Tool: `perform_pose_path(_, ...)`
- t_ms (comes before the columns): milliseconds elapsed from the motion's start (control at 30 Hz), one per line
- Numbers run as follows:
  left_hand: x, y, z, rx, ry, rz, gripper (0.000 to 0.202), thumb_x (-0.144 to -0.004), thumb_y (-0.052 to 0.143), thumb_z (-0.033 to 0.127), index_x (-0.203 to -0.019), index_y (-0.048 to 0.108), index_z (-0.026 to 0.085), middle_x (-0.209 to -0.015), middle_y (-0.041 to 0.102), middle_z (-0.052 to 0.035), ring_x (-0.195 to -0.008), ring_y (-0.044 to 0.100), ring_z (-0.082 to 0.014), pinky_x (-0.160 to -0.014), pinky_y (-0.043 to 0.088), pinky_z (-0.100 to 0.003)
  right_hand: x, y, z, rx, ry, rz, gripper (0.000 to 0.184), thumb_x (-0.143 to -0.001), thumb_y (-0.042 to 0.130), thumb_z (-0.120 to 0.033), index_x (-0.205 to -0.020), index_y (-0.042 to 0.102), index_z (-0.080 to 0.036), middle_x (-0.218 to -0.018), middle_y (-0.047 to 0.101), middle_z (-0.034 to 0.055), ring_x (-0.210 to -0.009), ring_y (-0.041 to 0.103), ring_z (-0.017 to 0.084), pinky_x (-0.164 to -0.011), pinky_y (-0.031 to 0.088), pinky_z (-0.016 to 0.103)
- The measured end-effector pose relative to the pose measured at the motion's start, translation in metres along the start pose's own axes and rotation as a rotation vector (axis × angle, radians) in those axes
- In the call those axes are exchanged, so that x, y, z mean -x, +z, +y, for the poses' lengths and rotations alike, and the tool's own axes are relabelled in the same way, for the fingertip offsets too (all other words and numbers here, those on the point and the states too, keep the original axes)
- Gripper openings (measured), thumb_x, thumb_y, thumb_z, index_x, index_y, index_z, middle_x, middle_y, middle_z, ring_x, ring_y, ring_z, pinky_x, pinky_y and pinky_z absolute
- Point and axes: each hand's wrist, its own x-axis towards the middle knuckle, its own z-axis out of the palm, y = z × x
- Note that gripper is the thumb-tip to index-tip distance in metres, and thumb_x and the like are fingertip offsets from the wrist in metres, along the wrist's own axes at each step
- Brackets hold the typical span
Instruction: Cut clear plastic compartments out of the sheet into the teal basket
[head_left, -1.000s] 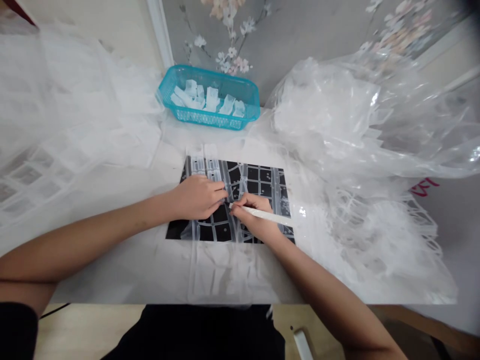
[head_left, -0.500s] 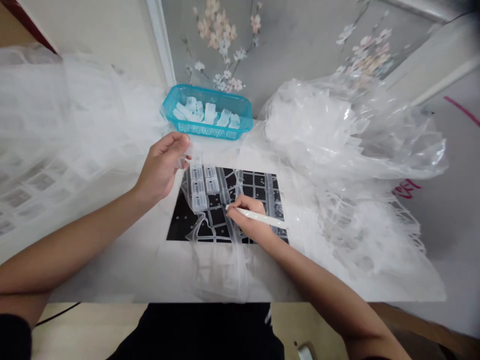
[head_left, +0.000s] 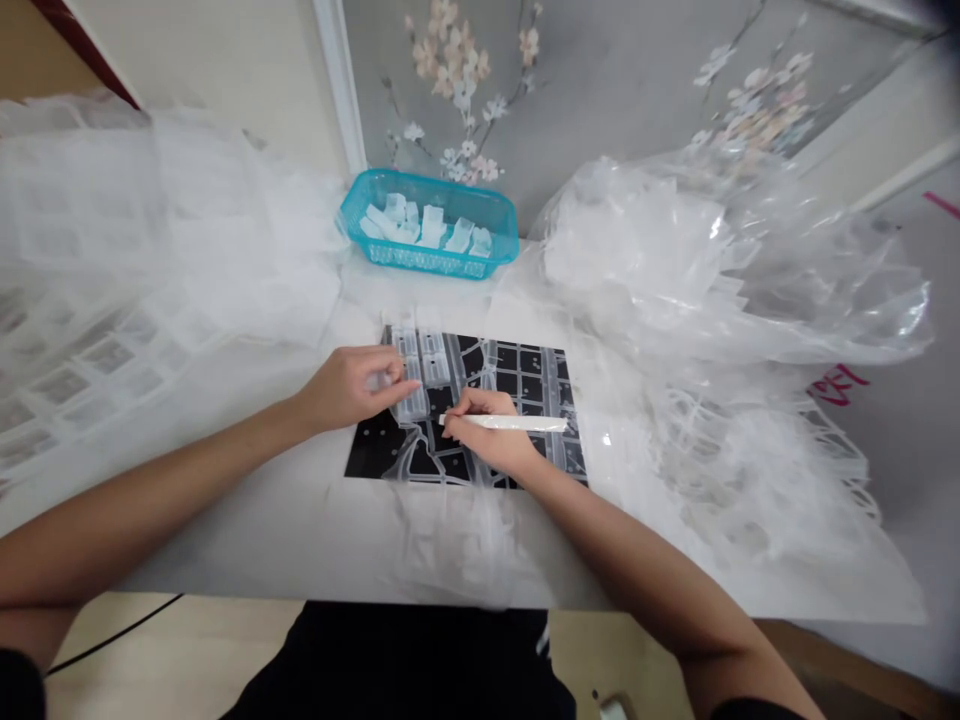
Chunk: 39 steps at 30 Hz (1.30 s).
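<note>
A clear plastic sheet of moulded cells (head_left: 433,368) lies over a black mat (head_left: 369,452), with its loose lower end reaching towards the table's front edge. My right hand (head_left: 487,430) is closed around a slim white pen-shaped tool (head_left: 544,424). The tool's tip points left, close to the cells; its exact kind is unclear. At the sheet's left side is my left hand (head_left: 352,388), fingers curled and thumb stretched over the lower left cell. Whatever its fingers may hold is hidden.
A blue plastic basket (head_left: 439,262) with several translucent pieces stands at the back. Stacked clear moulded sheets (head_left: 112,250) fill the left side. At the right are a bulging clear plastic bag (head_left: 637,240) and a heap of cut-out plastic webbing (head_left: 757,490).
My left hand has come down and towards me, from near the basket to the sheet; the clear piece it held no longer shows. My right hand keeps the tool, now held more level.
</note>
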Motion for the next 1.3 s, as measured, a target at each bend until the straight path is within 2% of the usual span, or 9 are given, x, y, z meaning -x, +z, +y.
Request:
perform_pose_path(100, 0.007, 0.003, -0.002, -0.103, 0.076, -0.096, 0.016, -0.085, 0.064, 0.037, -0.084, 0.066, 0.021, -0.070, 0.066, 0.0004, -0.061, 0.059, -0.0129, -0.064, 0.043, -0.025, 0.001, -0.001, 0.000, -0.018, 0.004, -0.009, 0.014, -0.076, 0.063, -0.025, -0.065, 0.057, -0.019, -0.067, 0.068, 0.0008, -0.064, 0.063, 0.015, -0.060, 0.045, 0.024)
perform_pose_path(200, 0.011, 0.006, -0.001, -0.171, 0.143, -0.195, 0.022, -0.087, 0.062, 0.039, -0.103, 0.070, 0.026, -0.080, 0.071, -0.0009, -0.066, 0.063, -0.0141, -0.065, 0.043, -0.025, 0.001, -0.002, -0.001, -0.026, 0.013, -0.030, 0.014, -0.077, 0.064, -0.026, -0.066, 0.059, -0.019, -0.068, 0.068, 0.0011, -0.064, 0.064, 0.015, -0.060, 0.045, 0.024)
perform_pose_path(600, 0.013, 0.011, 0.002, -0.471, 0.353, -0.250, 0.022, -0.090, 0.056, 0.031, -0.104, 0.071, 0.021, -0.078, 0.069, -0.0022, -0.060, 0.059, -0.0149, -0.058, 0.039, -0.028, -0.001, -0.001, -0.001, 0.004, 0.008, -0.055, 0.015, -0.078, 0.064, -0.028, -0.067, 0.060, -0.019, -0.066, 0.066, -0.0007, -0.061, 0.058, 0.012, -0.057, 0.042, 0.022)
perform_pose_path(867, 0.014, 0.013, 0.004, -0.568, 0.357, -0.248, 0.022, -0.090, 0.055, 0.031, -0.105, 0.069, 0.022, -0.075, 0.067, -0.0017, -0.058, 0.059, -0.0147, -0.058, 0.039, -0.028, -0.001, 0.002, 0.000, 0.034, 0.034, -0.019, 0.014, -0.076, 0.063, -0.026, -0.065, 0.060, -0.019, -0.064, 0.065, -0.0009, -0.059, 0.058, 0.012, -0.055, 0.040, 0.022)
perform_pose_path(1033, 0.012, 0.018, 0.015, -0.558, 0.281, -0.294, 0.016, -0.089, 0.055, 0.026, -0.088, 0.069, 0.019, -0.068, 0.065, -0.0019, -0.057, 0.058, -0.0143, -0.055, 0.037, -0.027, -0.006, 0.004, -0.003, 0.050, 0.065, -0.038, 0.013, -0.073, 0.059, -0.021, -0.061, 0.055, -0.019, -0.062, 0.064, -0.0011, -0.058, 0.057, 0.012, -0.052, 0.038, 0.021)
perform_pose_path(1133, 0.002, 0.007, 0.012, -0.165, 0.038, -0.103, 0.015, -0.088, 0.057, 0.027, -0.081, 0.067, 0.018, -0.071, 0.067, -0.0018, -0.060, 0.059, -0.0132, -0.057, 0.040, -0.026, -0.008, 0.003, -0.008, 0.087, 0.072, -0.057, 0.016, -0.073, 0.058, -0.021, -0.059, 0.052, -0.019, -0.059, 0.063, -0.0016, -0.056, 0.057, 0.012, -0.051, 0.037, 0.021)
perform_pose_path(1200, -0.012, -0.013, 0.006, 0.259, -0.241, 0.198, 0.012, -0.084, 0.064, 0.029, -0.080, 0.065, 0.018, -0.067, 0.065, 0.0009, -0.056, 0.058, -0.0118, -0.056, 0.043, -0.026, -0.007, 0.004, -0.009, 0.100, 0.090, -0.059, 0.017, -0.074, 0.058, -0.021, -0.059, 0.051, -0.019, -0.059, 0.063, -0.0018, -0.056, 0.057, 0.012, -0.051, 0.038, 0.021)
perform_pose_path(1233, -0.020, -0.026, 0.005, 0.479, -0.363, 0.413, 0.012, -0.082, 0.066, 0.029, -0.076, 0.063, 0.019, -0.059, 0.060, 0.0037, -0.050, 0.054, -0.0105, -0.053, 0.042, -0.026, -0.006, 0.004, -0.009, 0.097, 0.099, -0.059, 0.016, -0.074, 0.058, -0.021, -0.059, 0.052, -0.019, -0.060, 0.064, -0.0016, -0.057, 0.059, 0.012, -0.051, 0.039, 0.021)
perform_pose_path(1300, -0.036, -0.053, 0.007, 0.857, -0.464, 0.658, 0.023, -0.079, 0.069, 0.028, -0.065, 0.054, 0.019, -0.047, 0.046, 0.0078, -0.042, 0.046, -0.0082, -0.054, 0.045, -0.026, -0.004, 0.004, -0.009, 0.073, 0.105, -0.067, 0.016, -0.074, 0.059, -0.020, -0.060, 0.053, -0.019, -0.062, 0.066, -0.0008, -0.060, 0.062, 0.014, -0.053, 0.042, 0.022)
